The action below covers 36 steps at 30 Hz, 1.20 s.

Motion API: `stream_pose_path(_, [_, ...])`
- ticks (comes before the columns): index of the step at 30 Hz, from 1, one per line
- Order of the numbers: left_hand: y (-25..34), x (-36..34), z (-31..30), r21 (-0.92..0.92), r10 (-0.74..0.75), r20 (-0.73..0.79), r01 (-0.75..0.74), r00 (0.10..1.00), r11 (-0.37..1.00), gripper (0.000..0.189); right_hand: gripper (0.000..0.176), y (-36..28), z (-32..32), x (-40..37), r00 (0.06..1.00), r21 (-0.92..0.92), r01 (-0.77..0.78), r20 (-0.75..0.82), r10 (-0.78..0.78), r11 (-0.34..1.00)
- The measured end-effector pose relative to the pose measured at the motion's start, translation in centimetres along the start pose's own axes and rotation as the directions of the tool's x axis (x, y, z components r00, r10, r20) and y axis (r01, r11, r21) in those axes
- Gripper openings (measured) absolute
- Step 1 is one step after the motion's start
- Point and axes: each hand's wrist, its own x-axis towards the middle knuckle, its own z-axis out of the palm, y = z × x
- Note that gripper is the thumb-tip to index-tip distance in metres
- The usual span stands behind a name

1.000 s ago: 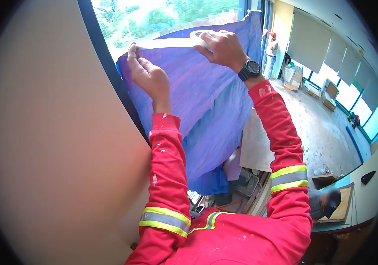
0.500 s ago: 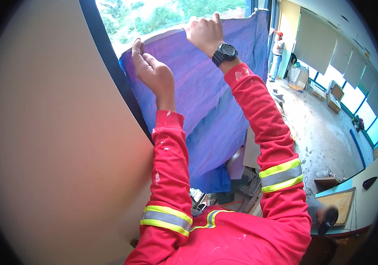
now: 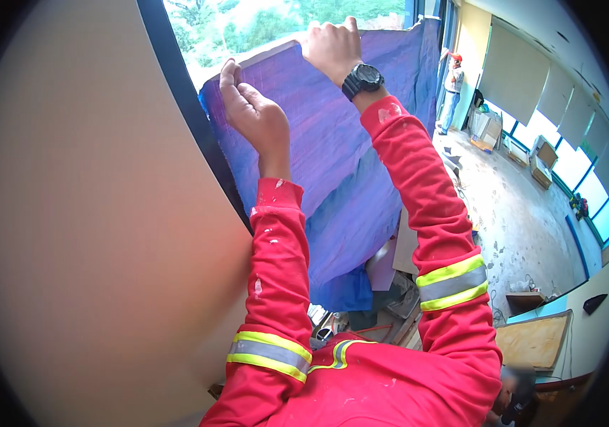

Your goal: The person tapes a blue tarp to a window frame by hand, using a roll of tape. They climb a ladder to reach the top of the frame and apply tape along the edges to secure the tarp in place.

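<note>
A large painted purple and blue sheet (image 3: 347, 128) hangs across the lower part of a window (image 3: 262, 25). Its pale top edge runs between my hands. My left hand (image 3: 256, 110) is at the sheet's upper left, fingers bent and pressed together at the edge. Further right, my right hand (image 3: 333, 51), with a black watch (image 3: 366, 78) on the wrist, is closed over the top edge. The sheet hangs wrinkled below both hands, and its lower end lies behind my red sleeves.
A smooth beige wall panel (image 3: 98, 213) fills the left side. A person in a red cap (image 3: 452, 92) stands by the far windows. Boxes (image 3: 543, 164) line the right wall. Another person (image 3: 511, 391) is low at the bottom right, near a wooden board (image 3: 536, 338).
The view has shifted slightly, moving the window and sheet a little right. Both hands stay at the sheet's top edge. The person at the bottom right has moved lower.
</note>
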Motion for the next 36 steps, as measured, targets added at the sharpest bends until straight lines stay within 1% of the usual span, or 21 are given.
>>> stream_pose_path(3, [-0.1,-0.1,0.1,-0.011,-0.003,-0.007,0.003,1.0,1.0,0.039,0.021,0.0,-0.9,0.4,0.997,0.012,-0.011,0.07,0.01,1.0])
stream_pose_path(6, [0.2,0.0,0.1,-0.01,-0.022,-0.019,0.021,1.0,1.0,0.036,0.024,0.1,-1.5,1.1,0.977,0.063,-0.122,0.181,0.109,0.991])
stream_pose_path(9, [0.1,0.2,0.1,-0.078,-0.038,-0.044,0.034,0.998,0.996,0.031,0.044,0.2,-1.9,1.7,0.963,0.089,-0.167,0.229,0.143,0.982])
stream_pose_path(12, [0.3,0.5,-0.1,-0.098,-0.073,-0.035,0.069,0.997,0.993,0.026,0.039,-0.2,-3.2,2.4,0.92,0.085,-0.216,0.352,0.173,0.973])
stream_pose_path(15, [1.4,0.8,-0.4,-0.089,-0.176,-0.002,0.176,0.984,0.98,0.024,0.034,-0.8,-3.4,3.1,0.889,0.052,-0.229,0.417,0.187,0.972])
stream_pose_path(18, [0.6,1.0,-0.1,-0.209,-0.208,0.061,0.217,0.976,0.954,0.024,0.032,-1.0,-3.4,3.1,0.884,0.069,-0.248,0.424,0.197,0.966])
stream_pose_path(21, [1.2,1.2,0.3,-0.268,-0.283,0.116,0.304,0.952,0.914,0.025,0.032,-1.1,-3.4,3.1,0.889,0.06,-0.237,0.415,0.192,0.97])
stream_pose_path(24, [0.7,1.8,1.3,-0.555,-0.399,0.034,0.349,0.916,0.755,0.026,0.033,-1.0,-3.4,3.0,0.893,0.073,-0.233,0.412,0.183,0.97])
stream_pose_path(30, [0.0,2.1,1.8,-0.579,-0.439,0.097,0.409,0.893,0.705,0.028,0.035,-1.3,-3.4,2.6,0.894,0.078,-0.235,0.409,0.184,0.969])
stream_pose_path(36, [-1.3,2.2,4.2,-0.592,-0.413,0.138,0.41,0.9,0.694,0.027,0.029,-1.2,-3.3,2.5,0.892,0.125,-0.256,0.413,0.184,0.959])
